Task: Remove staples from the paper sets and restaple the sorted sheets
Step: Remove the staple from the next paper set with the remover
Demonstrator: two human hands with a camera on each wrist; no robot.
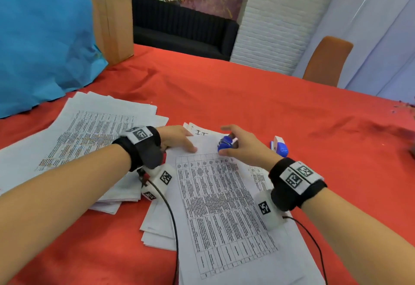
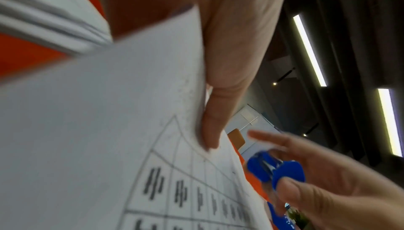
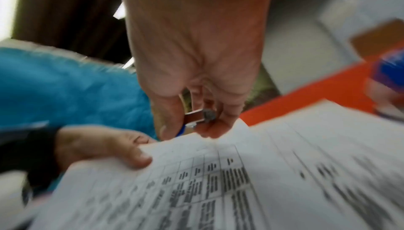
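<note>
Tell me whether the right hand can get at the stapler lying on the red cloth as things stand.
Probably not yet: the stapler lies uncovered just beside the right hand, but that hand's fingers already grip the blue staple remover, so it would have to put that down first.

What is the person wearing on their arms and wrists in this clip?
Both forearms are bare, no sleeves. Each wrist carries a black band with white tags printed with black square codes, plus a white camera block underneath, also coded. A thin black cable trails from each block.
</note>
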